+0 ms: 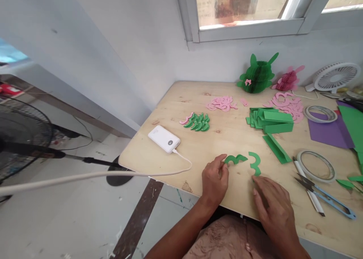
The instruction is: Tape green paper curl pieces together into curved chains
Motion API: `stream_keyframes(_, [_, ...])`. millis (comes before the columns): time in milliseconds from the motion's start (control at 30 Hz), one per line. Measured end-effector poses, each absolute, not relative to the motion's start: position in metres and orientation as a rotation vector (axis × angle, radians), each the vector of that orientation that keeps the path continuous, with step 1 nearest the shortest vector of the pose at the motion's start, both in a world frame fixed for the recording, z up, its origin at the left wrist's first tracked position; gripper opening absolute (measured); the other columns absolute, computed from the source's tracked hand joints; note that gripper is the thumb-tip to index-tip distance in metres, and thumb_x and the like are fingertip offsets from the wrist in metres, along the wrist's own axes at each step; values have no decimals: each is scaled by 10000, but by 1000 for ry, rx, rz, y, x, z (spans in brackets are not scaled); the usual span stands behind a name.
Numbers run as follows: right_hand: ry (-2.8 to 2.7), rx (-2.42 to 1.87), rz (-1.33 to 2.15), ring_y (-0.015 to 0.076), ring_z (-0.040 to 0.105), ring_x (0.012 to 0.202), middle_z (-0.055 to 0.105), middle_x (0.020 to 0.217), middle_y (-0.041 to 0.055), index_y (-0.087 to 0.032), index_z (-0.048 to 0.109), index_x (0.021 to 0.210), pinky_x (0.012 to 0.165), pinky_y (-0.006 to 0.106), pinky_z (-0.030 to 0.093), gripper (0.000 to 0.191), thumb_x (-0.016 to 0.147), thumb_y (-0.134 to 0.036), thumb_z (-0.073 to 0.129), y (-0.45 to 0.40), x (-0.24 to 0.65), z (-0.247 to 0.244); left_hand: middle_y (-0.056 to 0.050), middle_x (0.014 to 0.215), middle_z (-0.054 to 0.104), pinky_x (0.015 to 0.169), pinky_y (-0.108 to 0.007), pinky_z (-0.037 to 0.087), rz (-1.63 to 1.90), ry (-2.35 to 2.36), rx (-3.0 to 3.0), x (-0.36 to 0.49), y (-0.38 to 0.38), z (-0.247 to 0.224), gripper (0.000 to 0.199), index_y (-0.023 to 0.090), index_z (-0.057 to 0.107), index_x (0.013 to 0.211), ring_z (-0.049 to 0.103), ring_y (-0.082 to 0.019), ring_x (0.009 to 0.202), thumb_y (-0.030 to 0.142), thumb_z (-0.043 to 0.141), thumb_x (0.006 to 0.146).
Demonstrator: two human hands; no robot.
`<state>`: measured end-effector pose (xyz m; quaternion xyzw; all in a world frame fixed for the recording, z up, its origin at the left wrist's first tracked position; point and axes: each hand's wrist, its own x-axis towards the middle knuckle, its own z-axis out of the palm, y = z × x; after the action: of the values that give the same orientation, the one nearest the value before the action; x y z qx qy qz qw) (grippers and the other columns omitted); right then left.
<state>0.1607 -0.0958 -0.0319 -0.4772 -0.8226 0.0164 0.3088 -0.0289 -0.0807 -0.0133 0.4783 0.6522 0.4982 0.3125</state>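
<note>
My left hand is closed, thumb and fingers pinching one end of a wavy green paper cutout just above or on the wooden table. To its right lies a second wavy green paper cutout, curved like a 3. My right hand rests on the table below that second piece. Its fingers are loosely bent, thumb apart, with a fingertip at the piece's lower end; whether it presses on the paper is hard to make out. Farther back sits a cluster of curved green paper pieces with a pink wavy strip beside it.
A white power bank with a cable lies at left. Pink cutouts and folded green paper lie farther back. Blue-handled thread snips, a marker and a tape roll are at right. A green paper figure stands by the wall.
</note>
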Motion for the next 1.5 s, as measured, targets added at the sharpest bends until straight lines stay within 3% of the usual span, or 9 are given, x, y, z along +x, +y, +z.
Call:
stream_keyframes(167, [-2171,-1309,102,255,587,1061,674,1089,99,-172,566,1185,904,426,412,315,900,-254,461,-97,159,-29,-54,748,689,754,-370,455,1194,1876,1559,-32,-84,-11,292,244,668,1031,608,-234,710,158,552,777])
stream_keyframes(267, [-2175,-1303,100,250,583,1064,676,1082,98,-164,569,1179,912,420,410,308,894,-235,475,-96,159,-28,-73,776,682,734,-373,440,1081,1934,1741,-36,-86,-8,296,203,634,1074,597,-235,729,153,521,805])
stream_keyframes(367, [-2171,-1289,92,244,583,1060,681,1070,98,-157,573,1165,914,413,412,296,890,-220,485,-96,159,-28,-92,869,684,770,-385,444,1011,1915,1906,-42,-87,-4,264,181,616,1065,594,-243,829,152,490,835])
stream_keyframes(533, [-2147,-1288,95,244,583,1052,686,1052,96,-149,580,1153,912,413,413,290,885,-216,490,-96,158,-27,-66,1164,638,978,-419,408,913,1645,2147,-54,-85,-5,288,203,605,1076,516,-247,1146,140,543,802])
stream_keyframes(633, [-2133,-1290,101,245,584,1054,685,1056,98,-147,581,1156,913,414,415,294,883,-212,493,-97,157,-26,-43,1188,638,1014,-444,390,841,1611,2239,-57,-84,-10,288,213,608,1086,485,-253,1197,142,539,816])
stream_keyframes(967, [-2143,-1284,93,243,584,1057,685,1056,97,-149,579,1162,916,413,414,299,882,-210,493,-96,157,-27,-91,1225,612,969,-431,443,692,1615,2437,-58,-86,-6,237,175,610,1055,514,-257,1157,189,569,822])
stream_keyframes(1167, [-2153,-1285,86,244,581,1060,685,1057,98,-146,579,1157,918,411,412,294,885,-213,493,-97,157,-27,-66,1036,676,873,-390,477,659,1516,2586,-61,-81,-8,145,167,615,965,572,-227,1028,237,578,844])
stream_keyframes(1500, [-2153,-1286,92,245,579,1067,684,1060,101,-145,579,1166,919,413,412,305,882,-208,488,-97,158,-28,-68,948,677,823,-385,494,752,1624,2555,-51,-83,-9,131,175,630,931,583,-223,954,251,549,861])
